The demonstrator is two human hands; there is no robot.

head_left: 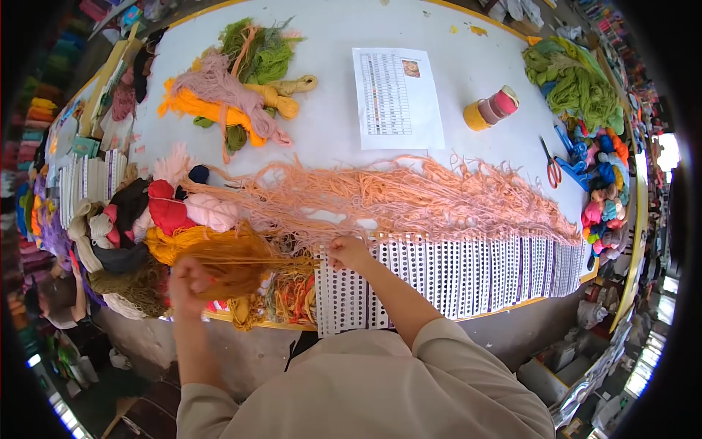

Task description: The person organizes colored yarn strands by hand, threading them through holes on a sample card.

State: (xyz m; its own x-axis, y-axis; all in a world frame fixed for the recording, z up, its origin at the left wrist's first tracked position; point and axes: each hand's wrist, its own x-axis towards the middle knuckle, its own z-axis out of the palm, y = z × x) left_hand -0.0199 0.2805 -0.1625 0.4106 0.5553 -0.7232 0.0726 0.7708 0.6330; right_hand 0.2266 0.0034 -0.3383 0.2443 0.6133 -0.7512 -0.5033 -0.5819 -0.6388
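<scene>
L hand [189,284] at 8 o'clock (blurred, can't tell grip) shd tension orange-brown yarn [238,263] evenly vs R hand [349,252], fingers narrow

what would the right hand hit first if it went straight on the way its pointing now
Probably the long heap of loose peach-pink yarn strands; the right hand points forward and left toward them, though depth is unclear.

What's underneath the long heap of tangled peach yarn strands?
White tabletop shows through gaps in the peach yarn strands; where they lie thickest, whatever is beneath cannot be seen.
</scene>
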